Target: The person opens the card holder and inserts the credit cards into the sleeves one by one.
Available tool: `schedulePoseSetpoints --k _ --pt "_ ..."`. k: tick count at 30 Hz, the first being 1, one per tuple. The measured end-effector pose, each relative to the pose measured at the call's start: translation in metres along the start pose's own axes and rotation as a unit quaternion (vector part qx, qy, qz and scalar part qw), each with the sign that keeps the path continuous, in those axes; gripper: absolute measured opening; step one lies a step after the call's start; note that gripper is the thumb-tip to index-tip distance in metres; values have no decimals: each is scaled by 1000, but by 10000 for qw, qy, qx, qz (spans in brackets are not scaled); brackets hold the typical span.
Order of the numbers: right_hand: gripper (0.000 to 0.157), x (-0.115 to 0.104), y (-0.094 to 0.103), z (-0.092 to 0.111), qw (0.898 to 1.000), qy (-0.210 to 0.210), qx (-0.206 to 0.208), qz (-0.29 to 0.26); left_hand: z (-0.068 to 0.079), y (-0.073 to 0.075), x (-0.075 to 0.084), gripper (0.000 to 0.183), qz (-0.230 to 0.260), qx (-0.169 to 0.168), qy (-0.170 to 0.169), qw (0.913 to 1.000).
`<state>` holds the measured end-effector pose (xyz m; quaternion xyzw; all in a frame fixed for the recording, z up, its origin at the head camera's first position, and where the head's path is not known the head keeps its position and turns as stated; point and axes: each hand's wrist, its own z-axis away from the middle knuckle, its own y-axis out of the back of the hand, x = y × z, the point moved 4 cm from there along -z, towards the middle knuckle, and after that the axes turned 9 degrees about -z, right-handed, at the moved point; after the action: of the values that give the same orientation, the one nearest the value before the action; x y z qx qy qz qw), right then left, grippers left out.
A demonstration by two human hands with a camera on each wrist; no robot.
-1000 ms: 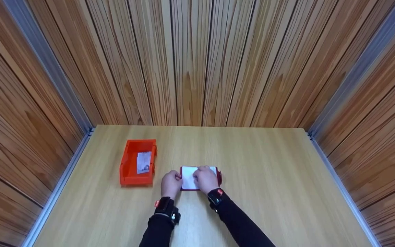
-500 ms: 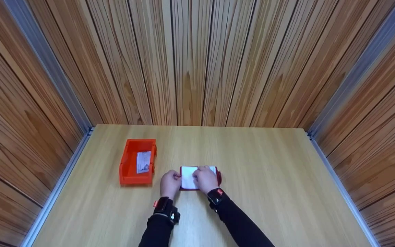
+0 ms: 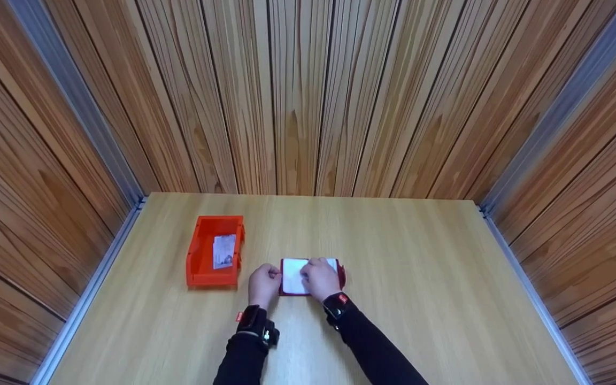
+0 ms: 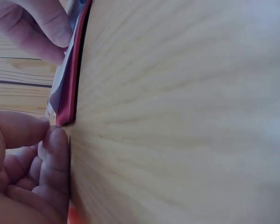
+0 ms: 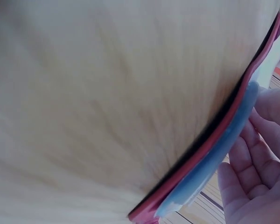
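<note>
A flat red case [image 3: 341,275] lies on the table with a white sheet [image 3: 293,277] across its top. At its left edge my left hand [image 3: 264,286] is curled, and the left wrist view has its thumb and finger pinched together at a corner of the red cover [image 4: 69,105]; just what lies between the tips is hidden. My right hand [image 3: 321,279] is over the case, its thumb and fingers pinching the white sheet, which stands slightly off the cover. The right wrist view shows a bluish, shiny layer [image 5: 214,158] between the red edge and the right fingers.
An orange bin [image 3: 193,267] stands to the left of the hands, with printed paper cards [image 3: 223,251] inside. Wood-panelled walls [image 3: 308,96] enclose the back and sides of the table [image 3: 425,278]. Metal rails [image 3: 532,294] run along its sides.
My left hand has shifted slightly to the left. The right hand stays in place over the case, and the view has barely tilted.
</note>
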<state>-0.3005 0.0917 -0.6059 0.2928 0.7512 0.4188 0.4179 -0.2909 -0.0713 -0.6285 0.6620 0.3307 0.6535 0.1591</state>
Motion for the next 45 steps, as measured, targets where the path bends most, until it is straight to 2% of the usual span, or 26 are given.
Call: schedulePoseSetpoints --k 4,10,17,22,31,37,42,45 --pt "13 0 1 1 10000 62 71 -31 0 3 5 7 -41 39 -39 10000" --pt "14 0 2 -1 9999 -18 71 -80 -1 4 17 10 -346 213 -349 9986" --pt "14 0 0 -2 10000 -45 -6 24 3 0 22 13 -1013 83 -740 9921" --pt "15 1 0 -1 10000 -68 -64 12 4 -2 21 14 -1160 53 -925 9889" --pt "17 0 6 -1 9999 7 -154 -69 0 -2 17 11 -1080 -338 -629 9916" --pt "16 4 17 1 9993 228 269 -117 -1 -2 16 10 -998 -380 -533 9928" --pt "18 18 25 0 9987 -81 370 -347 -1 -2 15 9 -1043 -492 -406 9925" --pt "18 28 30 1 9980 -313 400 -389 -1 -2 16 9 -1071 -465 -455 9921"
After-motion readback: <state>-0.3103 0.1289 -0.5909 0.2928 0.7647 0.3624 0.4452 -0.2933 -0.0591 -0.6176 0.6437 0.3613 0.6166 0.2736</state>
